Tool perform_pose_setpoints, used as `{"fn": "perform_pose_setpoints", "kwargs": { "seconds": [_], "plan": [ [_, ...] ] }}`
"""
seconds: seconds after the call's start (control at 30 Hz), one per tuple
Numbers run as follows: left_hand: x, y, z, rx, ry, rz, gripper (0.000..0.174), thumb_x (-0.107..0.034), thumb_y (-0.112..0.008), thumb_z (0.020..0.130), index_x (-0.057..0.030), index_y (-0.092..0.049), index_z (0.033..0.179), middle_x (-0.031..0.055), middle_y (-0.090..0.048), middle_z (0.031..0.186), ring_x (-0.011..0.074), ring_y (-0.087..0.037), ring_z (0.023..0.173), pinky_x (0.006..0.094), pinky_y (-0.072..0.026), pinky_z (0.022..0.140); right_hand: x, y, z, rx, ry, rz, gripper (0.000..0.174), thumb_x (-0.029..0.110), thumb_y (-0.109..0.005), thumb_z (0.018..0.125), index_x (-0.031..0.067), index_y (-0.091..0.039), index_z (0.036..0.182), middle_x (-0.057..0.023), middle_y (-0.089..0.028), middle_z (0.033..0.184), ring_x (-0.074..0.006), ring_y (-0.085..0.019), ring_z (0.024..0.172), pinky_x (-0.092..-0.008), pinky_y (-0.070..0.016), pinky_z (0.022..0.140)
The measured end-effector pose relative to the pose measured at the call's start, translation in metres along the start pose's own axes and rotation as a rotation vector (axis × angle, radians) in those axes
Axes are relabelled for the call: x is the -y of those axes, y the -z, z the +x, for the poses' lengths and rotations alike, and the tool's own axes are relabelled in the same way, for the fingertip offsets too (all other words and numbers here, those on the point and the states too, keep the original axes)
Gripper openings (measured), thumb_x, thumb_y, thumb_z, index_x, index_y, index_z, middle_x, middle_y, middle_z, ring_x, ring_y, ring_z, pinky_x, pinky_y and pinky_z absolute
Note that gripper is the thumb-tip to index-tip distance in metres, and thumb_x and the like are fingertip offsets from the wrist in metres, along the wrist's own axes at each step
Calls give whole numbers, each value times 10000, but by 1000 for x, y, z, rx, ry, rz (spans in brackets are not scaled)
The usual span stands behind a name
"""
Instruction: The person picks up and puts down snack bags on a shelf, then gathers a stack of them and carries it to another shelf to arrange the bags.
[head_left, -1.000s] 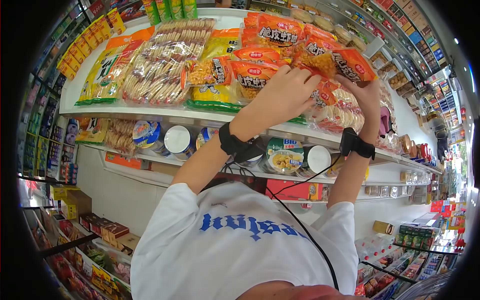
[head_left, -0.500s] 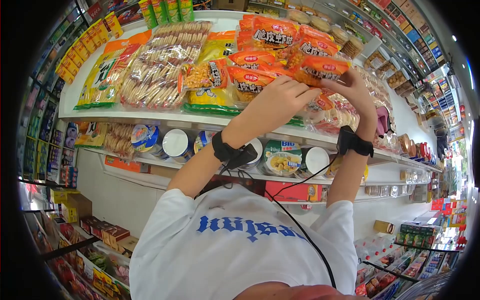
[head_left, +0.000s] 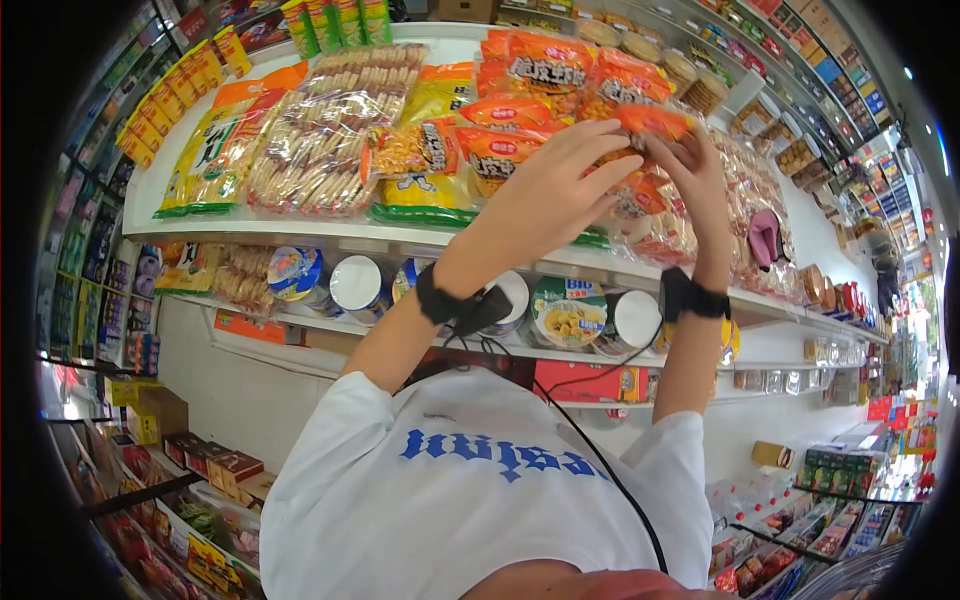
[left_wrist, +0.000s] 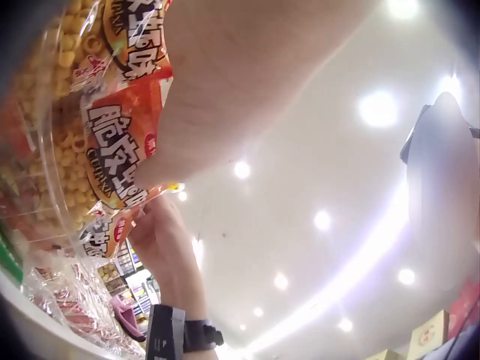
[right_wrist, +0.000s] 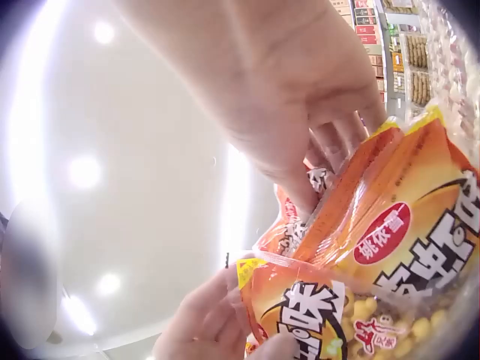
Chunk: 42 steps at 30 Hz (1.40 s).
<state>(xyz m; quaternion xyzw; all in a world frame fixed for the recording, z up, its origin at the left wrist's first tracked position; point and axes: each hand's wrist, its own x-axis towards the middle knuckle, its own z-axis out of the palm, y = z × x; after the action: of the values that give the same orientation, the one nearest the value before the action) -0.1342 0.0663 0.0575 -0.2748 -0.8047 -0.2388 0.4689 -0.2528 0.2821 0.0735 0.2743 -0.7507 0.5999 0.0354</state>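
Both hands are at orange snack bags on the upper shelf. My right hand (head_left: 700,185) pinches the top edge of an orange snack bag (head_left: 655,122); in the right wrist view its thumb and curled fingers close on bag tops beside a larger orange bag (right_wrist: 390,232). My left hand (head_left: 550,185) is just left of it. In the right wrist view the left hand (right_wrist: 210,322) pinches the edge of another orange snack bag (right_wrist: 300,307), its thumb over the front. Yellow puffed pieces show through the clear part. The left wrist view shows orange bags (left_wrist: 112,150) beside the left hand.
On the shelf's left lie a long pack of wafer-like crackers (head_left: 325,140) and a yellow-green bag (head_left: 225,150). More orange bags (head_left: 540,65) stand behind. The white shelf edge (head_left: 330,230) runs in front, with noodle tubs (head_left: 570,310) below. A pink item (head_left: 765,238) lies at right.
The left hand has moved up and right, nearer the right hand. The right hand's bag, facing forward half a second ago, now tilts, its front partly covered by fingers.
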Motion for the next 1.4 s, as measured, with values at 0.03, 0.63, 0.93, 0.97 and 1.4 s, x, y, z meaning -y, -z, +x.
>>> {"fn": "perform_pose_setpoints", "kwargs": {
  "seconds": [0.03,0.63,0.93,0.97,1.4],
  "plan": [
    [-4,24,0,-27,40,-31,357,-50,-709,860,-59,-665,1215,115,-686,1152,286,-636,1148,397,-499,984,4,-3,-10,-134,97,-78,478,156,-772,896,-31,-555,1279,-168,-655,1210,-232,-656,1116,-363,-539,948],
    [149,101,-152,130,864,112,419,-148,-787,863,-6,-673,1240,174,-672,1249,215,-686,1037,340,-546,897,24,-82,-143,-195,184,190,143,36,-547,1005,-29,-593,1124,-109,-659,1018,-164,-647,885,-284,-514,781],
    [88,136,-111,-658,671,165,224,1,-691,915,9,-708,1138,133,-560,1394,153,-639,995,283,-541,848,35,-122,-134,275,-44,207,174,55,-632,965,-47,-637,1106,-119,-706,1037,-166,-689,869,-295,-539,799],
    [67,137,-97,-677,670,118,234,16,-692,909,17,-699,1143,135,-555,1396,155,-638,1018,288,-542,861,40,-133,-131,332,-61,229,215,60,-644,960,-52,-630,1142,-122,-710,1050,-171,-691,869,-297,-541,797],
    [3,99,-58,-40,373,-117,498,-65,-796,804,-60,-644,1278,107,-612,1363,282,-620,1187,401,-491,1002,69,-120,-54,-493,570,138,315,-75,-734,871,-34,-577,1141,-142,-683,1071,-202,-677,977,-326,-547,905]
  ]
}}
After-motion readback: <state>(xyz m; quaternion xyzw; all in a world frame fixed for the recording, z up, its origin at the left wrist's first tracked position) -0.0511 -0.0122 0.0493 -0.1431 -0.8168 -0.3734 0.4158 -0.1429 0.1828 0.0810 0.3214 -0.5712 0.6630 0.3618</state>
